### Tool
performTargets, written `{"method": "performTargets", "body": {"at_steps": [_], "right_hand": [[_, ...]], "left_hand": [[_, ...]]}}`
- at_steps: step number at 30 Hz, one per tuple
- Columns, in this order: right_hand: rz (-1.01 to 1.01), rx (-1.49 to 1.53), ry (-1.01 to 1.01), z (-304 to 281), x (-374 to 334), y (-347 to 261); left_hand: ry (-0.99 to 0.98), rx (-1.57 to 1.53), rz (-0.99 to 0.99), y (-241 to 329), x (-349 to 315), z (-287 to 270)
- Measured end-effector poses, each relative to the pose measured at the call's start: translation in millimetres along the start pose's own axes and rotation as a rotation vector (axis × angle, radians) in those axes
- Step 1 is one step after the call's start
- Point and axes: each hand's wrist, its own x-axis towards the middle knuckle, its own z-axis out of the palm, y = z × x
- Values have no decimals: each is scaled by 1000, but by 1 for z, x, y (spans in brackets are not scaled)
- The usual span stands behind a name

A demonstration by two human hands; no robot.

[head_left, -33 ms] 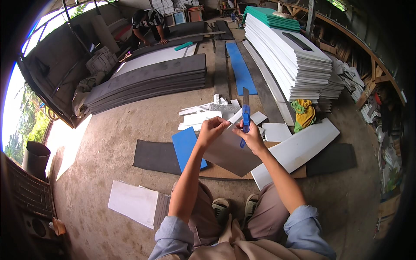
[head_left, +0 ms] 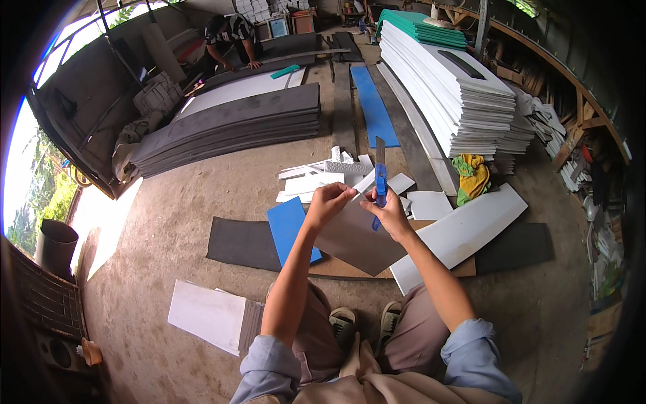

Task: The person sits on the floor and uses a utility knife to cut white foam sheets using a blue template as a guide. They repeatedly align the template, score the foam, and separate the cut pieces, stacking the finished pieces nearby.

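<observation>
My left hand (head_left: 330, 204) is closed, thumb and finger pinching the upper edge of a grey-looking foam sheet (head_left: 360, 236). The sheet hangs tilted between my two hands, over the floor pieces. A narrow white strip (head_left: 365, 180) rises from the pinched edge; whether it is still joined to the sheet I cannot tell. My right hand (head_left: 388, 211) is wrapped round a blue utility knife (head_left: 381, 182), its blade out and pointing up, away from me. The right fingertips sit close to the sheet's edge, and part of the knife handle is hidden behind them.
White foam offcuts (head_left: 313, 185) lie just beyond my hands. A blue foam piece (head_left: 286, 225) and a long white panel (head_left: 464, 236) flank the sheet. Dark foam sheets (head_left: 235, 121) are stacked far left, white sheets (head_left: 437, 87) far right. Another person (head_left: 235, 40) crouches at the back left.
</observation>
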Motion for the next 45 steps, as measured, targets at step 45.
{"method": "performTargets", "body": {"at_steps": [45], "right_hand": [[339, 468, 528, -17, 3, 28]], "left_hand": [[-185, 717, 174, -65, 8, 35]]}}
